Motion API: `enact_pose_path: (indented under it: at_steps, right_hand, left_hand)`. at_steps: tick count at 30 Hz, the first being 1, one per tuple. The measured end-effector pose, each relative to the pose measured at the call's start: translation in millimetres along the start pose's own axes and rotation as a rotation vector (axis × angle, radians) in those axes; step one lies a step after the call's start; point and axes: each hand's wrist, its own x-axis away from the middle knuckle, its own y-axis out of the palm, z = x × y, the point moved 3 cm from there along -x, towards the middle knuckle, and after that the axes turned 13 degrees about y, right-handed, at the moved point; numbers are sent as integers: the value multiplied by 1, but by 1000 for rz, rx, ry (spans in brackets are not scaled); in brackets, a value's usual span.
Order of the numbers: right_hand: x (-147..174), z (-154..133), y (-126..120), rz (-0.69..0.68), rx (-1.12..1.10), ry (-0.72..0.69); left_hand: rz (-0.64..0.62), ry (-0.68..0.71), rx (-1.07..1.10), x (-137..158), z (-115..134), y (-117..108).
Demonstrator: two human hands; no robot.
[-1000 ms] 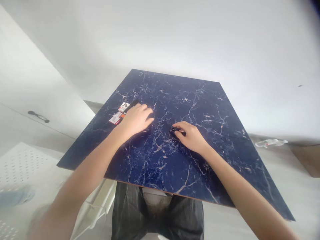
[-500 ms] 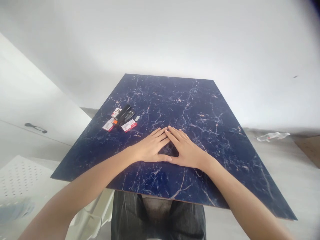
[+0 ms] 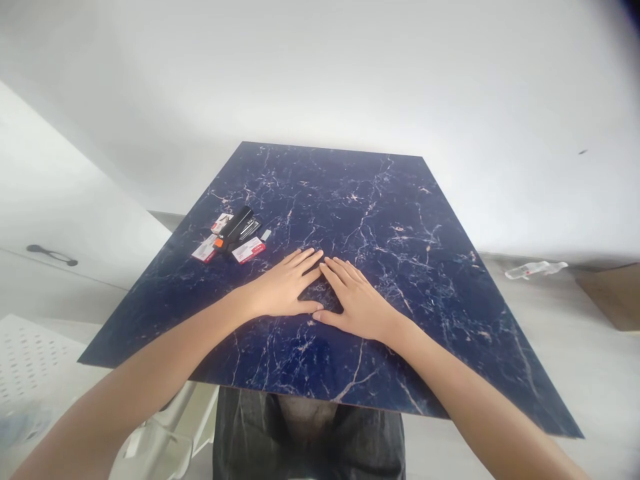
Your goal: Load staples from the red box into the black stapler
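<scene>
My left hand [image 3: 286,285] lies flat on the dark blue marbled tabletop [image 3: 320,193], fingers stretched out and holding nothing. Close beside it my right hand [image 3: 354,297] also rests palm down, open, its fingertips near those of the left. Up and left of my left hand sits a black stapler [image 3: 237,227] with an orange part at its near end. Around the stapler lie several small red-and-white boxes, among them a near one [image 3: 249,250] and a left one [image 3: 205,249]. A small pale strip [image 3: 266,235] is just right of the stapler.
A white wall rises behind the table. At the left are a white cabinet with a dark handle [image 3: 52,255] and a white perforated surface [image 3: 27,357]. A clear plastic bottle [image 3: 536,269] and a brown box [image 3: 613,297] lie on the floor to the right.
My hands have drawn slightly apart, the left shifting left, so their fingertips no longer touch. The view has turned a little. The stapler and boxes keep their places on the table.
</scene>
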Motion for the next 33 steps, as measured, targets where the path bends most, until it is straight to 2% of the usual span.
enact_pose_path:
  at_steps: [5, 12, 33]
  right_hand:
    - [1, -2, -1, 31, -2, 8]
    - [1, -1, -2, 7, 14, -5]
    - [0, 0, -3, 8, 5, -5]
  left_hand:
    - [18, -9, -10, 2, 1, 3]
    - [27, 25, -28, 2, 6, 9]
    - [23, -2, -18, 1, 5, 9]
